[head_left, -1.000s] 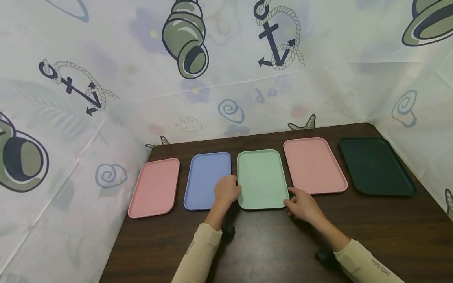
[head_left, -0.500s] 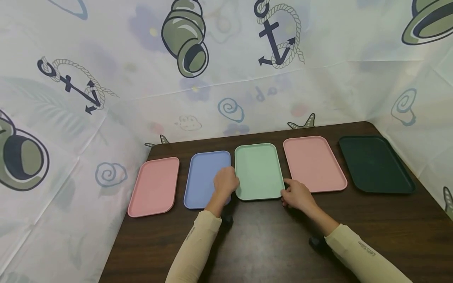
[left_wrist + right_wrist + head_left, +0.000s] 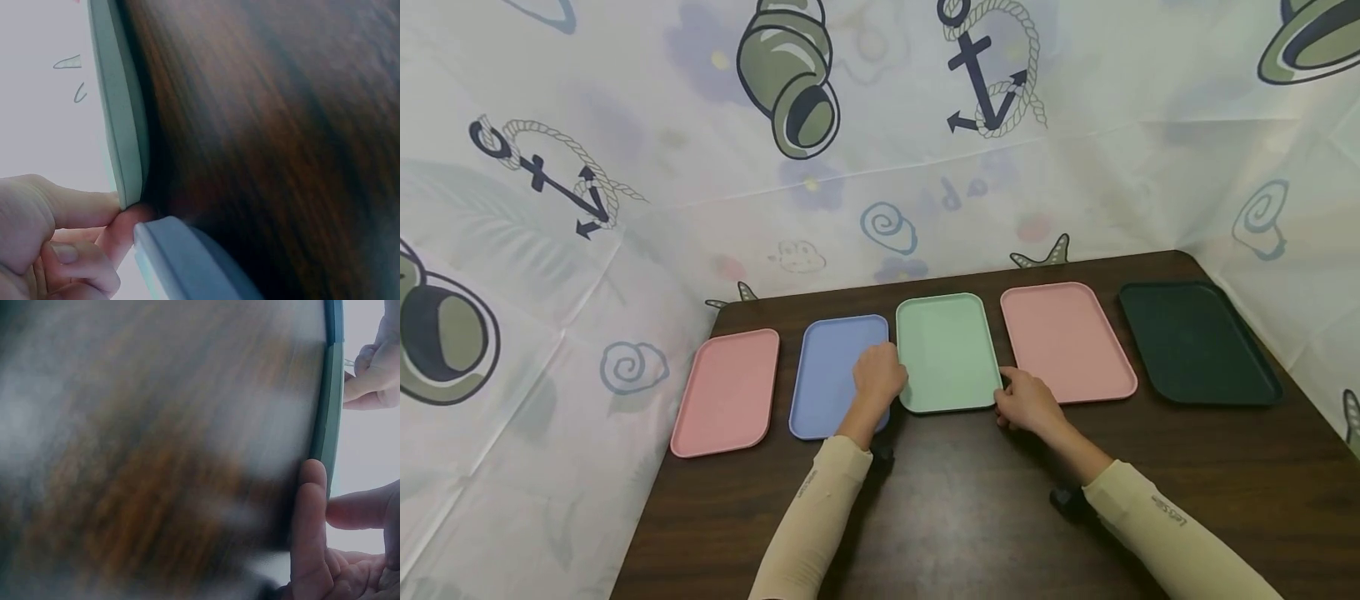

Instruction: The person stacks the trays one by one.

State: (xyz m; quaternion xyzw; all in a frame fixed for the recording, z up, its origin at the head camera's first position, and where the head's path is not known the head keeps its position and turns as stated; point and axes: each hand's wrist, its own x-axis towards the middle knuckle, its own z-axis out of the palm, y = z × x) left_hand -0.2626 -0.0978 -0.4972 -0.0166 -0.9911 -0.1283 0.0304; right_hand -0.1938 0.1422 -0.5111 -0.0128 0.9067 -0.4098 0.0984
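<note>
A light green tray (image 3: 947, 350) lies in the middle of a row of trays on the dark wooden table. My left hand (image 3: 878, 373) pinches its left edge, reaching across the right side of the blue tray (image 3: 831, 367). In the left wrist view the thumb (image 3: 84, 209) sits at the green tray's rim, close to the blue tray's edge (image 3: 181, 256). My right hand (image 3: 1028, 402) holds the near right corner. The right wrist view shows thumb and index finger (image 3: 309, 531) on either side of that rim (image 3: 330, 412).
Left of the blue tray is a pink tray (image 3: 727, 392). To the right lie a larger pink tray (image 3: 1067, 342) and a dark green tray (image 3: 1198, 342). A printed cloth (image 3: 700, 150) hangs behind and beside the table (image 3: 962, 517).
The light green tray has slid away from me and slightly left, with both hands moving along on it. It now sits nearer the table's back edge; the other trays stay put.
</note>
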